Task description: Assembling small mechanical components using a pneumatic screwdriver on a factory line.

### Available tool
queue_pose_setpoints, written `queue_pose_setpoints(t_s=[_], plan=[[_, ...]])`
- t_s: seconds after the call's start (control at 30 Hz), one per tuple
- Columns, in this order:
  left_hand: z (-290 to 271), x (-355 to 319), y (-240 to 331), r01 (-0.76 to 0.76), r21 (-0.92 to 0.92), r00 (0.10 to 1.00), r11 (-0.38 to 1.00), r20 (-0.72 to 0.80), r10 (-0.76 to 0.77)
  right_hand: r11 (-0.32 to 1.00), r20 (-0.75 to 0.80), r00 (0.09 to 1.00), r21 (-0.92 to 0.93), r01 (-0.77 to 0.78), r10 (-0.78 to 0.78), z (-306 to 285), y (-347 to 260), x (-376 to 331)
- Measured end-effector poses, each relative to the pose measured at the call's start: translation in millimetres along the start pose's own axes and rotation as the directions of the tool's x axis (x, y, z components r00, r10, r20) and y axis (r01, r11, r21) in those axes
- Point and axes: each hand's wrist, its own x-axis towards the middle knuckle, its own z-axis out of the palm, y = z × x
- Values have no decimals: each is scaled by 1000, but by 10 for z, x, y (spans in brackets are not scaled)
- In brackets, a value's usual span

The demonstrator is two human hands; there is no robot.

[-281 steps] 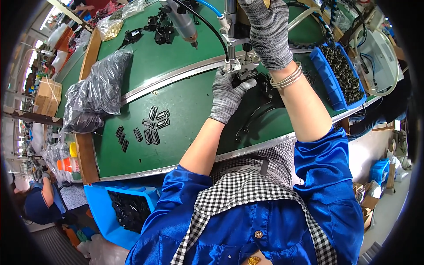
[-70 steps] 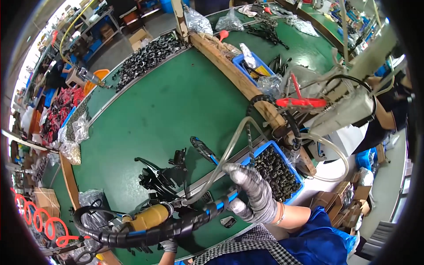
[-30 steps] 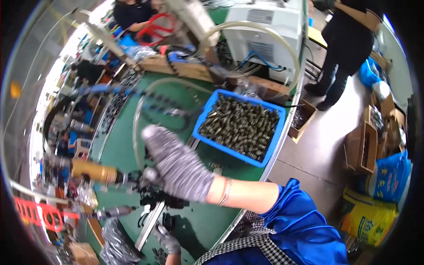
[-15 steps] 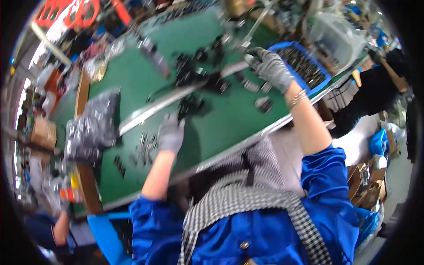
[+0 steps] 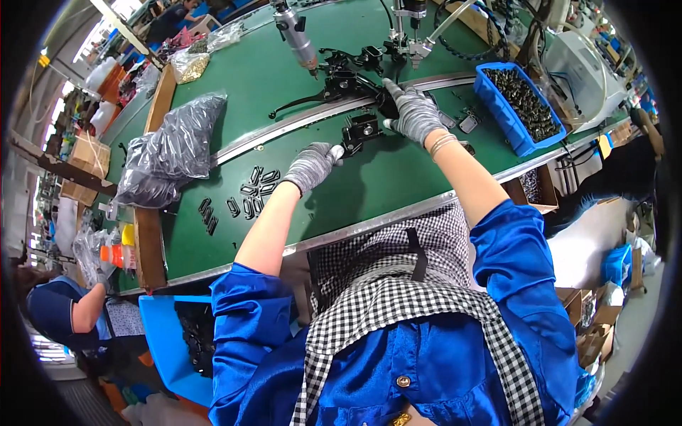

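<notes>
My left hand [image 5: 312,167], in a grey knit glove, has its fingers curled in at the near left end of a black lever housing [image 5: 362,130]. Thumb and index finger of my gloved right hand [image 5: 415,113] are spread apart beside that housing's right end, with a dark part between them. Just beyond lies a black brake lever assembly [image 5: 341,84], its long lever pointing left across a metal rail [image 5: 284,128]. Several black oval frames [image 5: 252,200] lie left of my left hand. Small flat plates [image 5: 467,121] sit right of my right hand.
A blue bin [image 5: 513,117] of small dark metal parts stands at the right. A grey powered screwdriver [image 5: 295,35] and a machine head [image 5: 412,35] hang over the far side. Left are a plastic bag of dark parts [image 5: 181,142] and a wooden edge [image 5: 150,241]. Another person [image 5: 64,305] works left.
My right hand has moved left and slightly down, away from the bin side toward the housing. My left hand has moved up and right to the housing. The view has shifted and sharpened.
</notes>
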Motion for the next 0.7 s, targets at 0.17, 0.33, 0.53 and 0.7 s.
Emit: queue_pose_setpoints(t_s=[0.17,0.33,0.53,0.7], plan=[[67,-140,76,-95,397,890,913,-377,257,877,-85,993,479,-37,88,223,404,197],[-228,82,-36,-70,238,898,969,-408,165,1,213,925,974,-225,315,-139,873,-94],[-726,946,-235,-40,568,685,822,-583,437,-12,168,979,986,-167,118,-876,780,-873],[-893,1303,-105,-29,718,915,696,-262,308,114,408,908,911,-396,-101,-345,680,-870]])
